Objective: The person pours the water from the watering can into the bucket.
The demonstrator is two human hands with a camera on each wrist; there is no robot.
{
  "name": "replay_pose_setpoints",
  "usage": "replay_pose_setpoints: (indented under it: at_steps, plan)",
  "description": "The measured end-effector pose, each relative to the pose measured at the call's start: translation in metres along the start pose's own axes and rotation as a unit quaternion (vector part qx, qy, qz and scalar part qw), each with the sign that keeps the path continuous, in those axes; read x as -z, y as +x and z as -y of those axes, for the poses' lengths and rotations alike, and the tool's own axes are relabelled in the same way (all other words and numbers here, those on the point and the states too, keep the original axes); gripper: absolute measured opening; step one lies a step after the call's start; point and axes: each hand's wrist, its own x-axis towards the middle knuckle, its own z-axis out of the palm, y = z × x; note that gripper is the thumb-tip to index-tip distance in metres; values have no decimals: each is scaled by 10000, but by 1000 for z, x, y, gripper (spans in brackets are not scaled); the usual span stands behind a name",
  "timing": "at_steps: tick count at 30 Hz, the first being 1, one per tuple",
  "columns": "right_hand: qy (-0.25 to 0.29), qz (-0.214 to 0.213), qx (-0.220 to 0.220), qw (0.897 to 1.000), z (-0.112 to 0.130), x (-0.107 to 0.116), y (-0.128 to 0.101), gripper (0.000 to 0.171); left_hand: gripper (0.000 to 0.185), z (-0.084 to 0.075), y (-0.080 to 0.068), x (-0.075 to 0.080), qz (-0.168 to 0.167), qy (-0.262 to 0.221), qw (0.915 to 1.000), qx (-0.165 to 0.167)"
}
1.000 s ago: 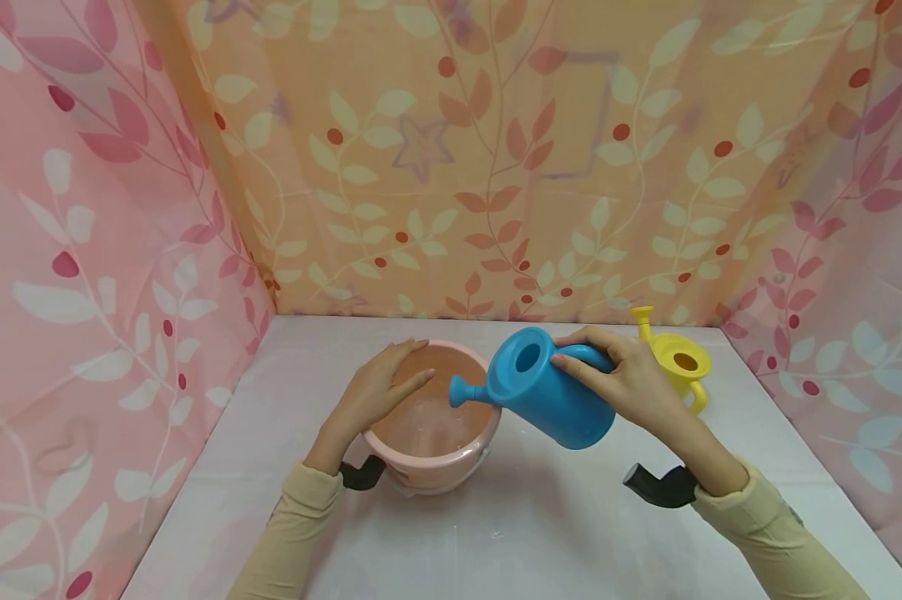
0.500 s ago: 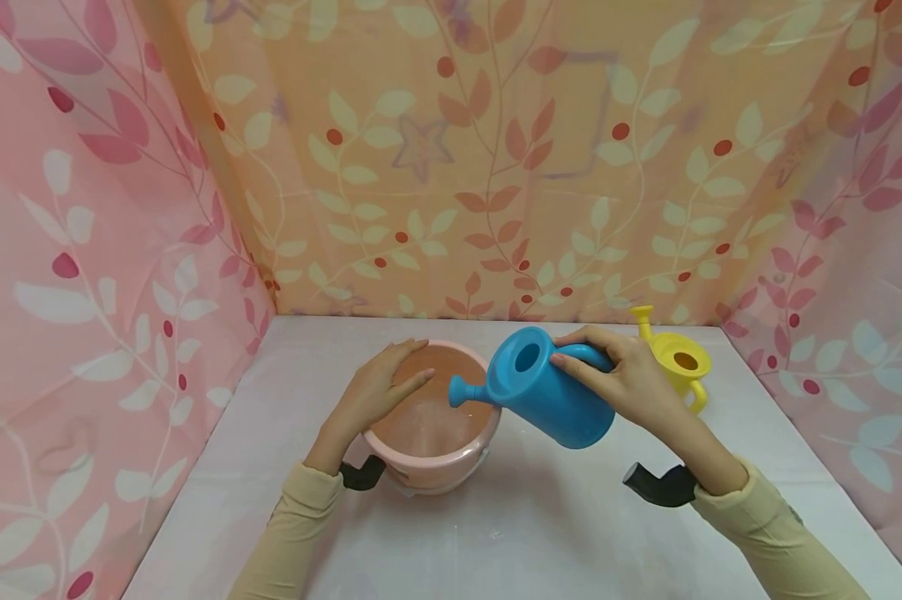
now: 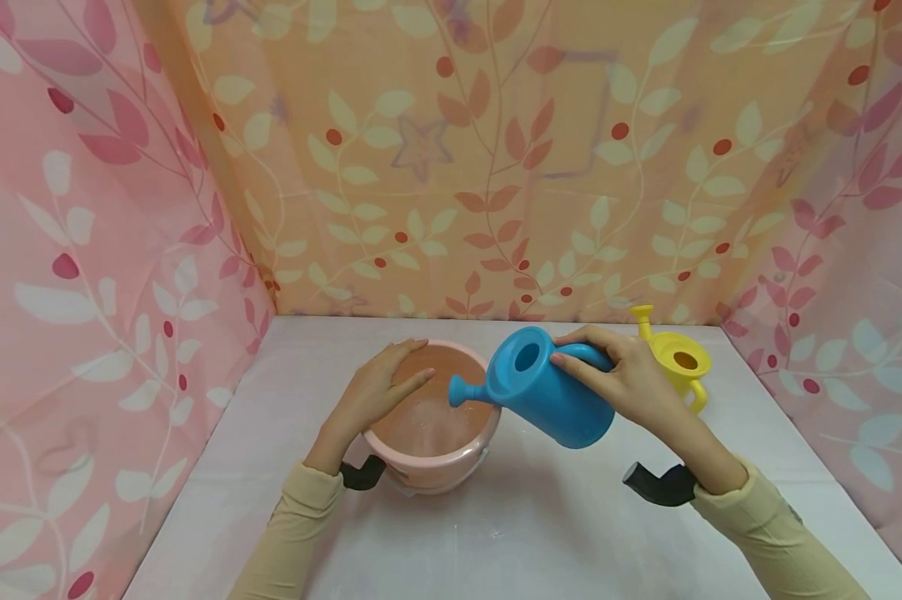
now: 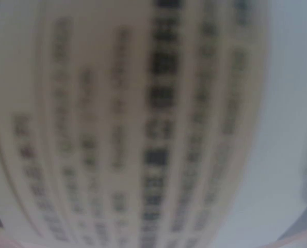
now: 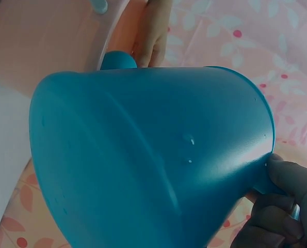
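— What's your tally from the head view?

— I count two watering cans: one blue watering can (image 3: 544, 390) and one yellow watering can (image 3: 677, 360).

— Basins?

— I see just one pink basin (image 3: 430, 417).

— And hands?

— Two, I make it: one left hand (image 3: 379, 385) and one right hand (image 3: 625, 377), each coming out of a pale yellow sleeve, so two sleeves. I also count two black wrist mounts, one per arm.

— Do the wrist views add anything?

— No. My right wrist feed shows the same one blue can; the left is too blurred for me to count anything.
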Motion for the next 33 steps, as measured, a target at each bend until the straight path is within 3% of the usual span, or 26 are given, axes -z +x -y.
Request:
replay_pose_setpoints:
  at_steps: [23, 33]
  plan:
    - [-95, -5, 22, 10000, 2, -1, 4, 32, 60, 1, 0, 0, -33, 20, 9999, -92]
    - [-227, 50, 309, 9993, 3, 1, 10, 33, 58, 1, 0, 1, -4, -18, 10000, -53]
